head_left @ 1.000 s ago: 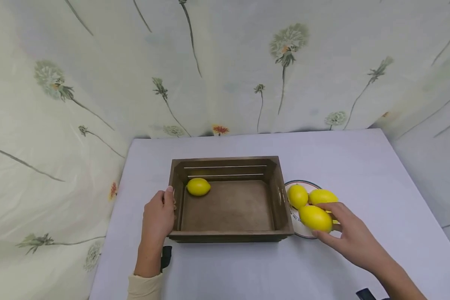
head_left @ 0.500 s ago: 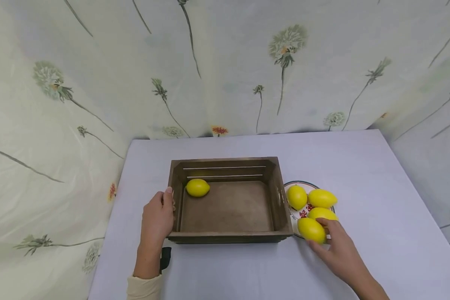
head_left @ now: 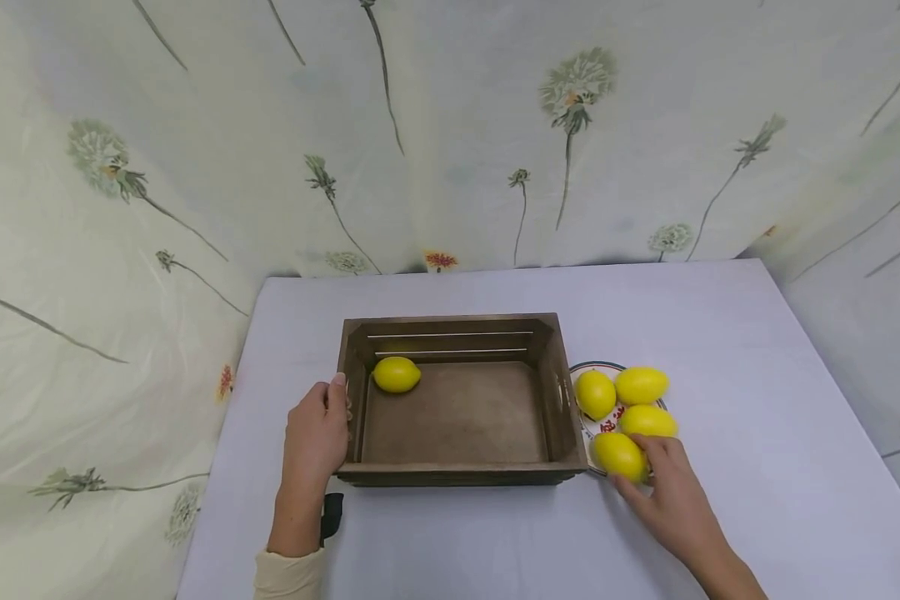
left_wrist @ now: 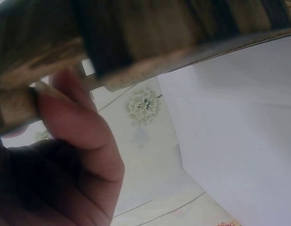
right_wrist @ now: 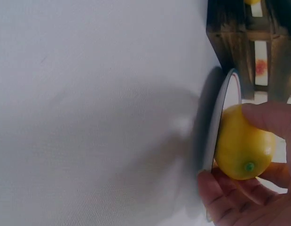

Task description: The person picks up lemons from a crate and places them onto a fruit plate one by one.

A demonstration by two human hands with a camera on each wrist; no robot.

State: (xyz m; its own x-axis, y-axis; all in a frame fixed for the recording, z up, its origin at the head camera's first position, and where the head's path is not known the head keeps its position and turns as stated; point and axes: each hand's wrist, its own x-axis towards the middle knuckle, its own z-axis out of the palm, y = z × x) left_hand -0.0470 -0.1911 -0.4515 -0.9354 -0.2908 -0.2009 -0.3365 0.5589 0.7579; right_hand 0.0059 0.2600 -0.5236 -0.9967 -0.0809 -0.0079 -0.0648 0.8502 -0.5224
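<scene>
My left hand (head_left: pixel 317 429) grips the left end of a brown wooden crate (head_left: pixel 450 472); in the left wrist view its fingers (left_wrist: pixel 79 122) curl into the slot of the end wall. One yellow lemon (head_left: pixel 397 375) lies inside the crate at the back left. To the right, my right hand (head_left: pixel 672 500) holds another lemon (head_left: pixel 619 457) at the near edge of a white plate (head_left: pixel 591 426), thumb on one side and fingers underneath. The right wrist view shows this lemon (right_wrist: pixel 244 143) close against the plate's rim. Several other lemons (head_left: pixel 648 421) sit on the plate behind it.
The plate stands close beside the crate's right end. A white cloth (head_left: pixel 450 542) covers the table. Behind and at the sides hangs a pale curtain (head_left: pixel 450 167) printed with dandelions.
My right hand has drawn its lemon toward the plate's near edge and slightly left. The lemons behind have shifted a little. My left hand and the crate stay as they were.
</scene>
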